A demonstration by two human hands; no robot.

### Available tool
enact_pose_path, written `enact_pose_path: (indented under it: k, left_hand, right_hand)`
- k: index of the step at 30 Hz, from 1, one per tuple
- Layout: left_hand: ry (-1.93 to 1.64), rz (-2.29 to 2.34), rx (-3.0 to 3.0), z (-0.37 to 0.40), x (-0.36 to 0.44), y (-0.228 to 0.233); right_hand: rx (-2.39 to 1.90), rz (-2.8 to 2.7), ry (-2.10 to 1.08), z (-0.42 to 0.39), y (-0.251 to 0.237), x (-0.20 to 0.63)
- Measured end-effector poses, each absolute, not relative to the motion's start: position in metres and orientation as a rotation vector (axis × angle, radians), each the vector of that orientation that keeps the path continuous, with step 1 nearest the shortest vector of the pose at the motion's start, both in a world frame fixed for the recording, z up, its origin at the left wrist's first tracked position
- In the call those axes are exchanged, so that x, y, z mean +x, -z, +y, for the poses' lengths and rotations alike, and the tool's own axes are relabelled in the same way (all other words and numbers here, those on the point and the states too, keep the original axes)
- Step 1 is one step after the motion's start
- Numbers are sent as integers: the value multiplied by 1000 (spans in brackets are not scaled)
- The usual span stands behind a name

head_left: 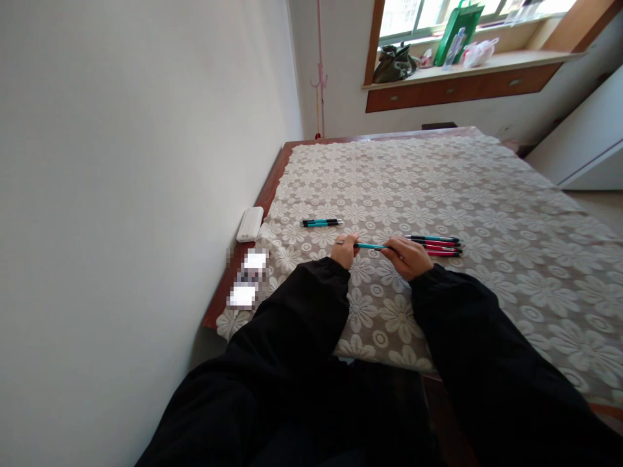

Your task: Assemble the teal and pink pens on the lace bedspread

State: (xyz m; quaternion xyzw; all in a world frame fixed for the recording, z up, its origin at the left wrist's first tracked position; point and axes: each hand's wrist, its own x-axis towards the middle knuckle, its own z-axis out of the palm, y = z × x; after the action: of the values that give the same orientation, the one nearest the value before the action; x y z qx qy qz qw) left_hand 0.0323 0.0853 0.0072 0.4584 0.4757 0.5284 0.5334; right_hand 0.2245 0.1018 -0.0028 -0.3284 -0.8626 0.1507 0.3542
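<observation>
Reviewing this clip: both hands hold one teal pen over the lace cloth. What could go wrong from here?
The teal pen is pinched only at its ends between the left hand and right hand, so it might slip or bend. The right hand sits close to the pile of pens and could nudge them into rolling. A small part, if dropped, might get lost against the patterned lace cloth.

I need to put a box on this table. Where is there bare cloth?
The far half of the tablecloth, beyond the teal pen, is bare, as is the right side past the pen pile. It is crowded around the left hand and right hand, and by the white case.
</observation>
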Motion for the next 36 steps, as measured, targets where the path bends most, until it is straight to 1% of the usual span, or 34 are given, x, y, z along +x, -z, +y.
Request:
enact_pose_path:
  k: [2,10,13,15,17,21,25,30,36]
  left_hand:
    - [-1266,1140,1120,85,33,-6]
    - [-1324,1188,1218,81,34,7]
    - [-1340,1196,1317,79,32,10]
    - [-1344,1184,1340,78,31,11]
    - [-1372,1161,1294,79,32,10]
    - [-1468,1217,975,86,34,3]
    - [-1445,1220,670,93,32,-7]
    - [-1398,1021,617,94,29,-6]
    - [-1404,967,649,95,30,-1]
  right_hand:
    - [-896,-2203,-565,102,2,224]
    - [-1024,-1926,-1455,104,-4,221]
    - [-1035,-1778,-1697,104,-2,219]
    - [-1036,-1698,-1747,104,0,218]
    - [-1039,-1646,-1716,103,2,217]
    - [-949,-1557,-1639,101,1,217]
    - [-794,-1388,-1711,100,-3,218]
    - [-734,-1351,-1798,100,-6,220]
    - [-777,-1425,-1739,99,-6,220]
